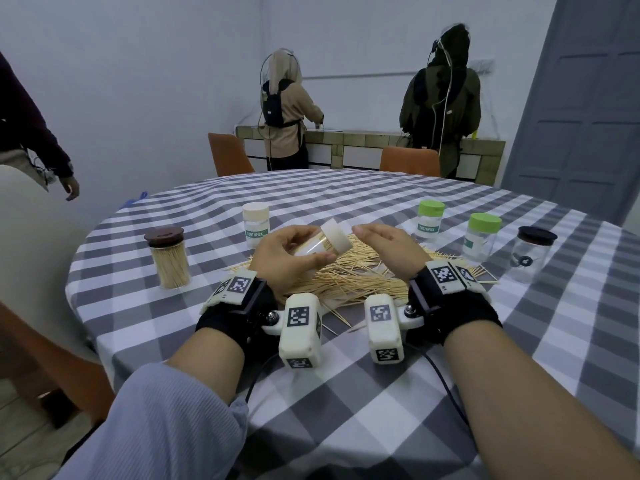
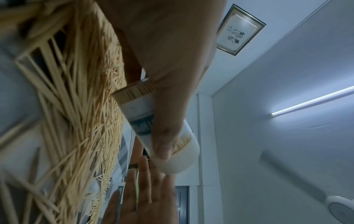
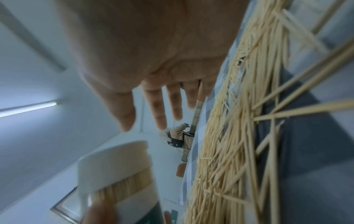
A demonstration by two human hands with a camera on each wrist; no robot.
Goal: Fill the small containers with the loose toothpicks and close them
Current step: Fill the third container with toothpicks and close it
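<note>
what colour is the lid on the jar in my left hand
Cream white lid, best seen in the head view.

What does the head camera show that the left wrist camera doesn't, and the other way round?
Only the head view shows the brown-lidded jar full of toothpicks and the two green-lidded containers. Only the left wrist view shows a ceiling tube light. Both show the left hand gripping the cream-lidded container, the open right hand, and the loose toothpicks.

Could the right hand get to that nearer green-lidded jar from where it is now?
Probably yes. The right hand is open and holds nothing, and the green-lidded jar stands upright just to its right, past the toothpick pile, with nothing between them.
</note>
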